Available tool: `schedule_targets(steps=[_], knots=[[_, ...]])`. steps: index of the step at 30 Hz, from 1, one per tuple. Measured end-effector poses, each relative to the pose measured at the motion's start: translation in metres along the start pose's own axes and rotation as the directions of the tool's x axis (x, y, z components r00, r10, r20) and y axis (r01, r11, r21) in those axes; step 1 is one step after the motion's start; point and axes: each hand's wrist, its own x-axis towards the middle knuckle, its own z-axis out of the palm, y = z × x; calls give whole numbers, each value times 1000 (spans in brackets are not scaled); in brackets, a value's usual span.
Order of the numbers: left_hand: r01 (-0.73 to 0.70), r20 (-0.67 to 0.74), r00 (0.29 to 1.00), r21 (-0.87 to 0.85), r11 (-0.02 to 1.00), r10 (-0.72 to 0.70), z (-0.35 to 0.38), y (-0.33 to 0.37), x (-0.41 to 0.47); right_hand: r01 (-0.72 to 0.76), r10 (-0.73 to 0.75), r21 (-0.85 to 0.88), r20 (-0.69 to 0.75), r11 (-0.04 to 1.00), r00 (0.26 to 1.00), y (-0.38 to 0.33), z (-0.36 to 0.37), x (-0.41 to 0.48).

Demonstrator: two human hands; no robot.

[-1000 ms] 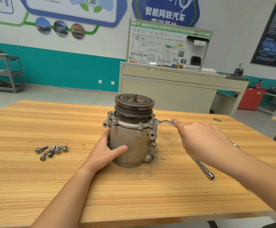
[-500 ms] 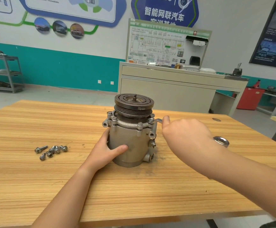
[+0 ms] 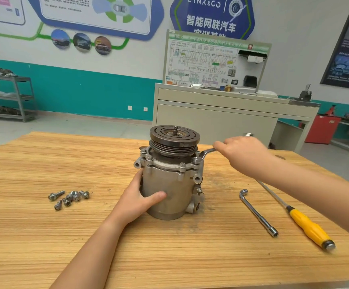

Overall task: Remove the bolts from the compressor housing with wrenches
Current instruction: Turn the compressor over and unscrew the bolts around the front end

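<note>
- Grey cast metal, the compressor housing [image 3: 169, 184] stood upright near the middle of the wooden tabletop [image 3: 44, 163], its dark grooved pulley [image 3: 174, 138] on top.
- The wrench [image 3: 208, 152] had its ring end over a bolt [image 3: 196, 159] on the right side of the flange. If the ring sat only partway on the head, a hard pull would probably slip it off and round the corners.
- The housing rested on a narrow base with nothing clamping it. A sideways pull high on the flange could tip or spin it if the bracing grip gave way.
- A sudden release could send the knuckles into the pulley edge.
- At least three other flange bolts [image 3: 182, 165] sat seated, so the job looked partly done. Six or so loose bolts [image 3: 69, 198] lay in a cluster well to the left, where a sweep of the forearm could roll them off.
- The right hand [image 3: 240, 153] reached in from the right with the arm extended, fingers curled round the wrench handle, whose far tip showed beyond the knuckles.
- The left hand [image 3: 140, 197] gripped the housing's left wall, thumb laid across the front and fingers wrapped out of sight behind.
- An L-shaped socket wrench [image 3: 257, 212] and a yellow-handled screwdriver [image 3: 307, 226] lay unused under the right forearm.
</note>
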Motion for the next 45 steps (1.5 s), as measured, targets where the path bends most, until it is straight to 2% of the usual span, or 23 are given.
schedule_targets(steps=[2, 3, 5, 7, 8, 9, 11, 12, 13, 16, 18, 21, 25, 28, 31, 34, 41, 45], knots=[[0, 3, 1000, 8, 1000, 0, 0, -1, 0, 28, -18, 66, -142, 997, 990, -8, 14, 8], [1, 3, 1000, 16, 1000, -1, -1, -1, 0, 40, 4, 156, -271, 987, 963, -12, 20, 12], [7, 3, 1000, 21, 1000, -7, -1, -1, 1, 76, 50, 279, -419, 957, 907, -21, 27, 22], [3, 1, 1000, 25, 1000, -3, -1, -1, 1, 73, 110, 395, -421, 916, 900, -29, 32, 27], [2, 1, 1000, 27, 1000, -2, 0, 0, 1, 24, 202, 499, -394, 866, 897, -31, 32, 27], [5, 1, 1000, 25, 1000, -5, 0, 0, 1, -50, 331, 620, -347, 783, 877, -32, 32, 24], [8, 5, 1000, 18, 1000, -8, -1, 0, 0, -152, 555, 830, -212, 537, 805, -30, 24, 12], [9, 7, 1000, 17, 1000, -9, 0, 0, 0, -125, 594, 888, -186, 443, 783, -29, 20, 5], [11, 7, 1000, 15, 1000, -11, 0, 1, 0, -96, 596, 901, -197, 423, 778, -29, 14, -4], [5, 2, 1000, 18, 1000, -6, 0, 0, 0, -98, 454, 774, -258, 625, 853, -29, -2, -36], [3, -4, 1000, 19, 1000, -3, 1, 0, 0, -201, 394, 662, -156, 722, 906, -28, -10, -56], [1, -12, 1000, 18, 1000, -1, 1, 0, -1, -334, 375, 415, -18, 846, 927, -32, -19, -69], [1, -18, 1000, 22, 1000, -1, 1, 1, -1, -331, 341, 377, 44, 865, 939, -41, -31, -67], [0, -27, 1000, 24, 1000, 1, 1, 1, -1, -305, 293, 245, 84, 920, 952, -46, -45, -61], [1, -26, 1000, 26, 1000, 0, 1, 1, -1, -218, 202, 100, 150, 971, 968, -56, -63, -55], [0, -21, 1000, 23, 1000, 0, 2, 1, -1, -137, 128, 26, 211, 990, 969, -69, -76, -50], [-1, -15, 1000, 18, 1000, 2, 1, 0, 0, -82, 81, 4, 110, 997, 991, -31, -53, -45], [-5, -14, 1000, 22, 1000, 6, 1, 0, 0, -60, 67, -93, 68, 994, 995, -6, -35, -23]])
